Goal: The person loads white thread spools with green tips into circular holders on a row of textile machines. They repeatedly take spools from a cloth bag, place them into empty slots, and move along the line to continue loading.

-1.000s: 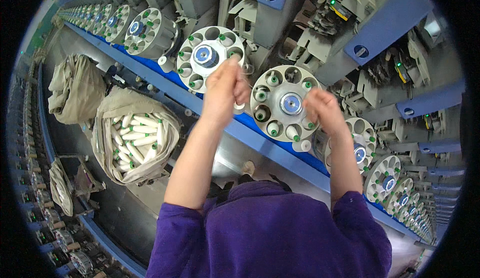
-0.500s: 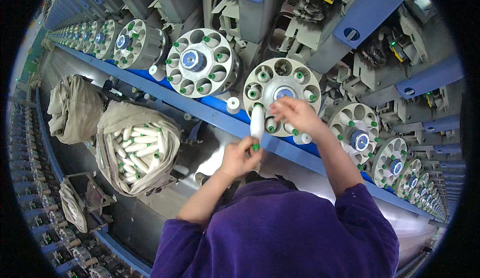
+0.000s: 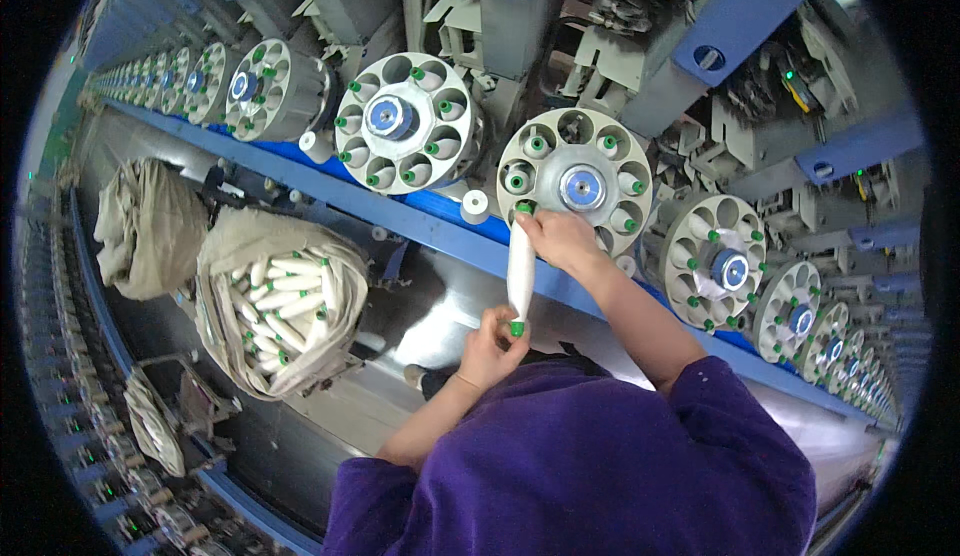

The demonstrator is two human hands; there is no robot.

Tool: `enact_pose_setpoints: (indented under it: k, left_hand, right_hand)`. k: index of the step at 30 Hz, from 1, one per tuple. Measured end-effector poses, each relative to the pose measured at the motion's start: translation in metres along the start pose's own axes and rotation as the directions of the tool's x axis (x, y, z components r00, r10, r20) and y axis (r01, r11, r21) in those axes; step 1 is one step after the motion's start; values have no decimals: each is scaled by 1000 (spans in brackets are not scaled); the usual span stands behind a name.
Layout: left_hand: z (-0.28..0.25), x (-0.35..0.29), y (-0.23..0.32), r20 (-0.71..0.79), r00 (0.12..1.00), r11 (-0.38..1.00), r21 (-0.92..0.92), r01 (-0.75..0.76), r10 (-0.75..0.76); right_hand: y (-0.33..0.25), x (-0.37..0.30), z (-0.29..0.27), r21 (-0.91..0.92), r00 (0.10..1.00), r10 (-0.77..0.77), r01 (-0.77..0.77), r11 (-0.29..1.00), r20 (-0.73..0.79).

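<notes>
A slim white yarn bobbin (image 3: 520,271) stands nearly upright in front of the round magazine (image 3: 545,194). Its lower green end pokes out between the fingers of my left hand (image 3: 492,348), which are closed round it. At the top, my right hand (image 3: 562,239) has its thumb and fingers closed against the bobbin, just below a green tip. Whether a yarn end is pinched there is too fine to see. Several green-tipped bobbins sit in the magazine's pockets, round a blue hub (image 3: 582,188). My right hand and wrist hide its lower pockets.
A cloth sack (image 3: 215,326) full of white bobbins stands open at left, beside another draped cloth sack (image 3: 150,226). Similar magazines (image 3: 425,171) line a blue machine rail (image 3: 400,214) on both sides. A white cone (image 3: 475,206) sits on the rail.
My right hand has come down from the magazine's hub to the bobbin's upper end, its fingers closing there. My left hand and the bobbin have moved slightly lower, toward my body.
</notes>
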State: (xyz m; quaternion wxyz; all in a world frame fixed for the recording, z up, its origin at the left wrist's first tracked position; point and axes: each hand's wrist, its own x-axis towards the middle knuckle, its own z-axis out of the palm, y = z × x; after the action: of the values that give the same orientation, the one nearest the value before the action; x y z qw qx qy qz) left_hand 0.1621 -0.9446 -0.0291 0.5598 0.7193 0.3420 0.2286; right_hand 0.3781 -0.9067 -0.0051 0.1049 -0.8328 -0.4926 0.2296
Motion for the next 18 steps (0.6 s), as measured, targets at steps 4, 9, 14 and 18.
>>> enact_pose_setpoints:
  k: [4, 9, 14, 18]
  left_hand:
    - [-9, -5, -1, 94, 970, 867, -434, 243, -225]
    - [-21, 24, 20, 265, 924, 475, -798, 371, -277]
    - [-4, 74, 42, 276, 930, 437, -825, 358, -242]
    - [-20, 61, 22, 325, 893, 498, -745, 445, -312]
  right_hand:
    - [5, 3, 6, 122, 986, -166, 166, 979, -8]
    - [37, -25, -21, 781, 999, 13, 22, 624, -39]
    - [48, -59, -78, 864, 881, 233, 296, 407, -411]
    - [51, -39, -89, 723, 623, 373, 538, 433, -687]
